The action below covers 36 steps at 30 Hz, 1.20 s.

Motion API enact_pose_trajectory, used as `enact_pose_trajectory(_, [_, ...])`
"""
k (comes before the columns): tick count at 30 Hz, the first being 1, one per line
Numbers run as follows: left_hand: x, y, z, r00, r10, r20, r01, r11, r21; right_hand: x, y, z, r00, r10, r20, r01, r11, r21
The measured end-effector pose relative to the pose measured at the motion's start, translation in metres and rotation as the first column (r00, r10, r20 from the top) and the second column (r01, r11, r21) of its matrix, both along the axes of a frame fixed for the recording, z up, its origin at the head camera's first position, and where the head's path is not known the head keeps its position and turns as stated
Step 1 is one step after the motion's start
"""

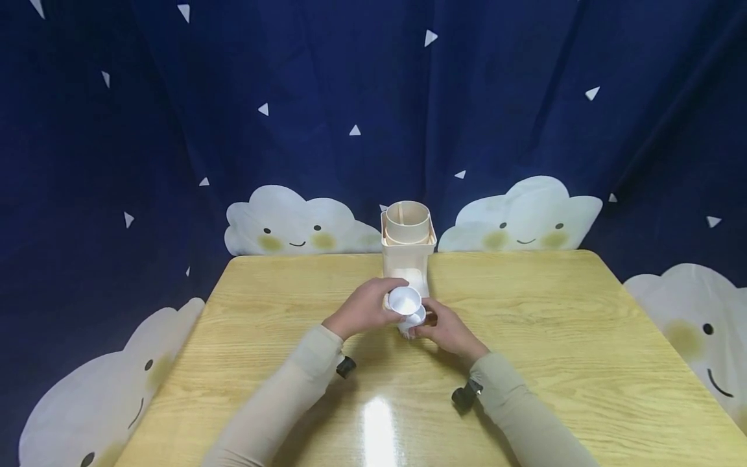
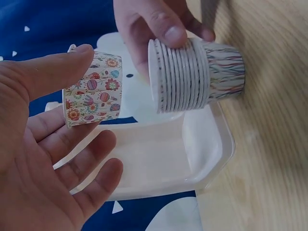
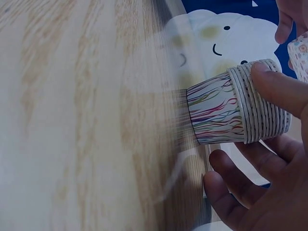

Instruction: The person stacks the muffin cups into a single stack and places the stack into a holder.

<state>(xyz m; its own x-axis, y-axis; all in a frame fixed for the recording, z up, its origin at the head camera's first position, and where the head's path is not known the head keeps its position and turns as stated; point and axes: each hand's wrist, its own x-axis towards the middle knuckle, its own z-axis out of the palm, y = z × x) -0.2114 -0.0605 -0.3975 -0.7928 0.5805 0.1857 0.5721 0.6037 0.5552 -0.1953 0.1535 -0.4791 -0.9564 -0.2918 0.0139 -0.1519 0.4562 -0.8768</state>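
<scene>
My left hand (image 1: 370, 306) pinches a small paper cup (image 2: 96, 91) printed with flowers, its mouth facing up in the head view. Thumb and fingers lie on opposite sides of the cup wall. Just to the right and slightly lower, my right hand (image 1: 448, 329) grips a stack of paper cups (image 3: 216, 108) with colourful wavy lines, nested so that several rims show. The right thumb lies across those rims. In the left wrist view the flowered cup is apart from the stack. Behind both hands stands a cream plastic holder (image 1: 406, 255) with a round tube (image 1: 408, 224) on top.
The wooden table (image 1: 280, 292) reaches out on both sides of the arms. A dark blue curtain (image 1: 327, 78) with white triangles and smiling clouds hangs behind it. Each wrist carries a small black camera, the left camera (image 1: 346, 368) and the right camera (image 1: 465, 397).
</scene>
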Motion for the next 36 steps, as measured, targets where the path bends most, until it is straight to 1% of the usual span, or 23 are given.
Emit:
enact_pose_trajectory(5, [0.001,0.005,-0.002,1.0,-0.007,0.027,0.007,1.0,0.001,0.001,0.0,-0.001,1.0,-0.002,0.008,0.002,1.0,-0.013])
enact_pose_trajectory(10, [0.0,0.007,-0.003,0.999,-0.023,0.028,0.023,0.999,-0.023,0.0,-0.001,-0.002,1.0,-0.001,-0.004,0.001,1.0,-0.001])
enact_pose_trajectory(18, [-0.007,0.012,-0.006,0.996,-0.092,0.015,0.093,0.993,-0.067,-0.001,-0.001,-0.004,1.0,-0.019,0.021,0.019,1.0,0.01])
enact_pose_trajectory(23, [-0.011,0.013,-0.01,0.996,-0.087,0.017,0.089,0.992,-0.093,-0.001,-0.001,-0.003,1.0,-0.012,0.027,0.012,1.0,0.001])
enact_pose_trajectory(26, [-0.012,0.014,-0.013,0.997,-0.079,0.024,0.081,0.993,-0.088,0.0,-0.002,-0.001,1.0,-0.015,0.028,0.015,1.0,0.009])
enact_pose_trajectory(30, [-0.013,0.016,-0.013,0.997,-0.069,0.024,0.071,0.994,-0.087,0.001,-0.002,-0.001,1.0,-0.021,0.023,0.021,1.0,0.011])
enact_pose_trajectory(36, [-0.015,0.017,-0.015,0.998,-0.067,0.012,0.068,0.992,-0.109,0.0,-0.001,-0.001,0.999,-0.016,0.029,0.016,1.0,0.004])
